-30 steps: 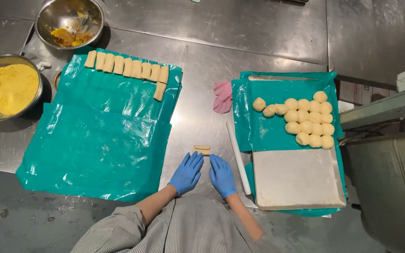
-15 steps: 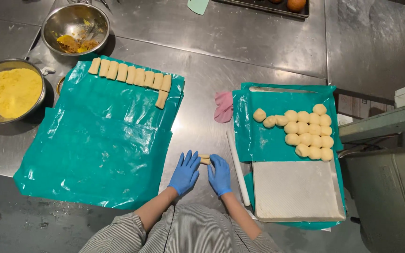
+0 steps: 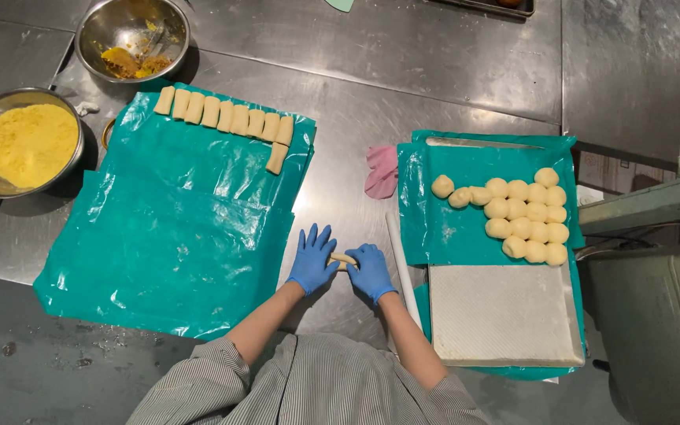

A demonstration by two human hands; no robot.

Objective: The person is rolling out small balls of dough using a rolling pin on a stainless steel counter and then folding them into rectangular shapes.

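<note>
Left hand: the left hand (image 3: 312,260), in a blue glove, lies flat with fingers spread, palm down, pressing one end of the dough piece (image 3: 343,259).
Right hand: the right hand (image 3: 369,271), gloved too, is loosely curled over the other end, fingers bent, nothing gripped.
Dough piece: a short pale log, on the bare steel table (image 3: 434,71) near its front edge, between the two plastic sheets.
Doing it well: my read is light, even pressure from both palms, rolling from the middle outward, so the log comes out as even as the finished ones.
Tray: at the right, a tray (image 3: 505,315) on green plastic, with a cluster of dough balls (image 3: 525,216) at its far end.
Left sheet: a big green sheet (image 3: 167,236); a row of shaped logs (image 3: 226,118) lines its far edge.
Far left corner: a bowl of yellow crumbs (image 3: 29,142) and, beyond it, a bowl of filling (image 3: 131,39).
Between sheets: a pink cloth (image 3: 382,169).
</note>
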